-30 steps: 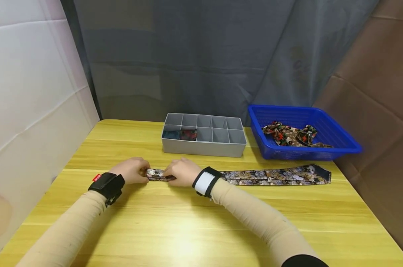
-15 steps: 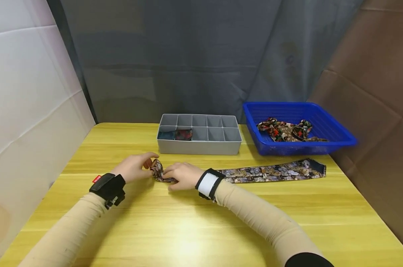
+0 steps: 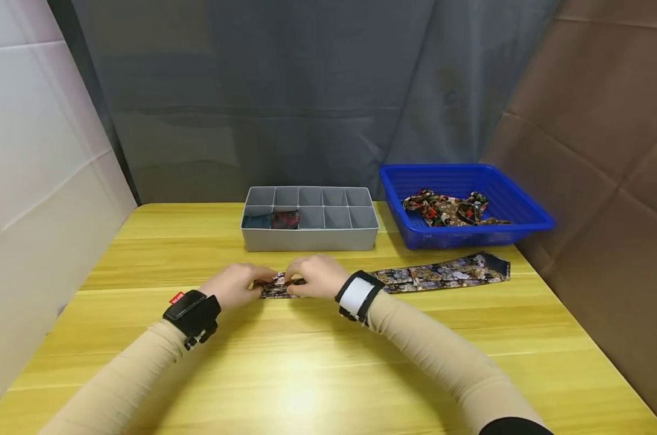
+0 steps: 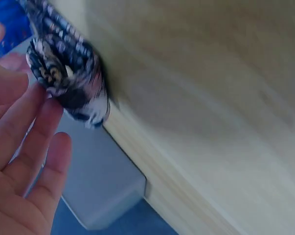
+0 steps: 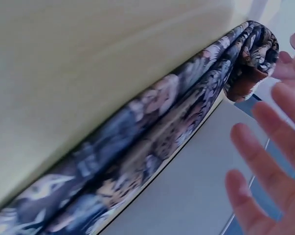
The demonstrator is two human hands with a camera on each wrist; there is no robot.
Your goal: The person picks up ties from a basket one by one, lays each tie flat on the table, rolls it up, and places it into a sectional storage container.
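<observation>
You had the patterned tie (image 3: pixel 415 277) lying flat along the yellow table (image 3: pixel 307 374), its left end rolled into a small coil, with your left hand (image 3: pixel 235 285) and right hand (image 3: pixel 316 275) pinching that coil between their fingertips.

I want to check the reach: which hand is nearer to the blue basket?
Right. The right hand is on the rolled end of the tie, on the side toward the blue basket; the left hand is farther away.
</observation>
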